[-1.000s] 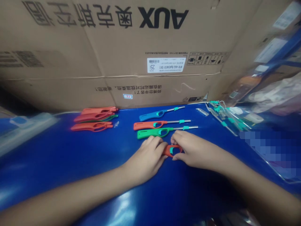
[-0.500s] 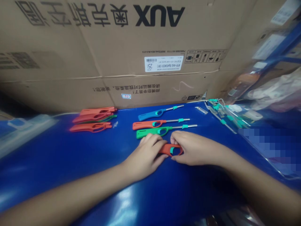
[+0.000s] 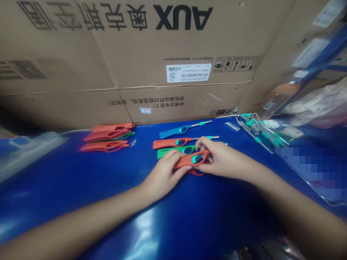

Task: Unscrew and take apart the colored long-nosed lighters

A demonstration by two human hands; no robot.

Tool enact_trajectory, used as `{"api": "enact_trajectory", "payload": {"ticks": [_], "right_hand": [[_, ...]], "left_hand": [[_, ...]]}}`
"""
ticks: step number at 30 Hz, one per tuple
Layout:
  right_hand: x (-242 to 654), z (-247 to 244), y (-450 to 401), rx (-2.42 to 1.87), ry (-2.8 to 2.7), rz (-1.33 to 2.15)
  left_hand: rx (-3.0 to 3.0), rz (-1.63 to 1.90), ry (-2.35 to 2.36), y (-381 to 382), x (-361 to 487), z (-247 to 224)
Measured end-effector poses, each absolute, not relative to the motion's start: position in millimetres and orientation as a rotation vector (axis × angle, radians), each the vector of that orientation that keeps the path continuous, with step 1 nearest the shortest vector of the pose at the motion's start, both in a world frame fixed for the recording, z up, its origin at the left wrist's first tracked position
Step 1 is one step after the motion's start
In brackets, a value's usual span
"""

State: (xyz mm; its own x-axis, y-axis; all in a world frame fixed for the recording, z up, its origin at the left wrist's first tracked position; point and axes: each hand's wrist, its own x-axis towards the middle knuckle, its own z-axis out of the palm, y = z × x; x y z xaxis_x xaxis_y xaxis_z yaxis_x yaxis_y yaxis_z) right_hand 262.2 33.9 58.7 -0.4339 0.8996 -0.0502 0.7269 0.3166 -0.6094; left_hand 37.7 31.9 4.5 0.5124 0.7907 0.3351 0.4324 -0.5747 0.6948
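Observation:
An orange gas lighter handle (image 3: 187, 161) with a teal trigger is held just above the table between both hands. My left hand (image 3: 164, 173) closes around its rear end, thumb along the near side. At the front end, the fingers of my right hand (image 3: 217, 157) are closed about the looped trigger guard; part of their grip is hidden. Below shows a second orange piece (image 3: 197, 173) with a curved guard, mostly covered. Beyond my hands lie a green lighter (image 3: 162, 152), an orange lighter (image 3: 162, 144) and a blue lighter (image 3: 169, 133), the latter two with visible metal tubes.
Orange handle shells (image 3: 104, 146) are stacked at the left, with small springs (image 3: 133, 143) beside them. Metal tubes with teal parts (image 3: 260, 135) lie in a heap at right. A big cardboard box (image 3: 146, 72) walls off the back of the blue table (image 3: 108, 180).
The orange handle has come up and away from me, with both hands. The second orange piece now shows beneath it, and my right hand covers part of the green lighter's tube.

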Motion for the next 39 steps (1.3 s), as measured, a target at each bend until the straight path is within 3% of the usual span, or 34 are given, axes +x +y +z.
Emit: {"api": "enact_trajectory", "payload": {"ticks": [4,13,22,28,39], "right_hand": [[264,53,43,-1.389,-2.093,0.953],[266,52,50,-1.422,-2.378,0.691],[271,55,49,-1.103,-2.539,0.531],[269,60,46,-1.022,-2.429,0.585],[272,62,51,-1.259,-2.090,0.910]], "left_hand": [[1.999,0.943,1.047,32,37,5],[1.580,1.211,1.036,38,34,2],[1.897,1.017,1.128,36,38,5],[1.986,0.977,1.011,39,37,7],[1.876,0.940,1.037,42,36,0]]}}
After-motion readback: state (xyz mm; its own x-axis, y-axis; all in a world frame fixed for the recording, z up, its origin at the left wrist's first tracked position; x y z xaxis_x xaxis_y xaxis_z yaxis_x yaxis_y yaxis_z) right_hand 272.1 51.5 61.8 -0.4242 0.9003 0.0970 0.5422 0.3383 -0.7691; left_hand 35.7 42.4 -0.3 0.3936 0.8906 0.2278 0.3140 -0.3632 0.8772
